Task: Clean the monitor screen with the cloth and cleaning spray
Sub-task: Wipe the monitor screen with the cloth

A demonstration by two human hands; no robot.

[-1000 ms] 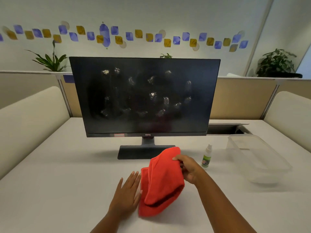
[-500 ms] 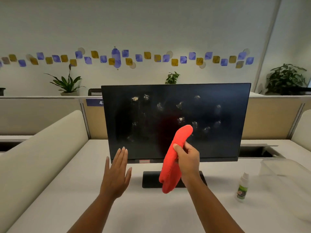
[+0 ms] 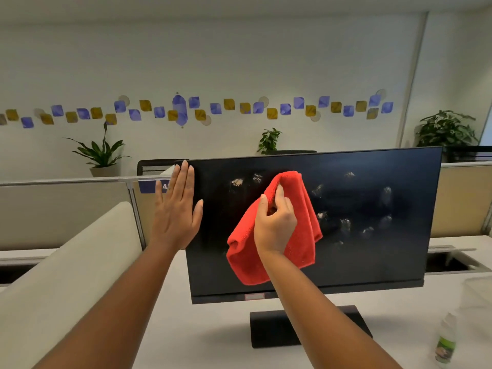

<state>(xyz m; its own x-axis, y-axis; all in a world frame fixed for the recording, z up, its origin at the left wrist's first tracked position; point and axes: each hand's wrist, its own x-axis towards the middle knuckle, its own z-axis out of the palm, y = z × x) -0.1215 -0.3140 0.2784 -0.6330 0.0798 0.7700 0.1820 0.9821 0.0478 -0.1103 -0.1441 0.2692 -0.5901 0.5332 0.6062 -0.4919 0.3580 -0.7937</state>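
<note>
Bunching the soft, limp red cloth [image 3: 279, 225] in my right hand [image 3: 274, 222], fingers clamped on it mid-monitor screen [image 3: 372, 257], smudges toward 3 o'clock; left hand [image 3: 177, 209] flat, fingers straight, steadies its fragile 9 o'clock edge.

My left hand [image 3: 177, 209] and right hand [image 3: 275, 222], both bare, forearms uncovered: no sleeves, rings, watch or gloves visible.

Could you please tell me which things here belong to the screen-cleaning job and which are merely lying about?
For the job:
monitor
red cloth, gripped by the right hand
spray bottle
left hand, flat at the monitor's left edge

Just lying about:
clear plastic container
potted plants
</note>
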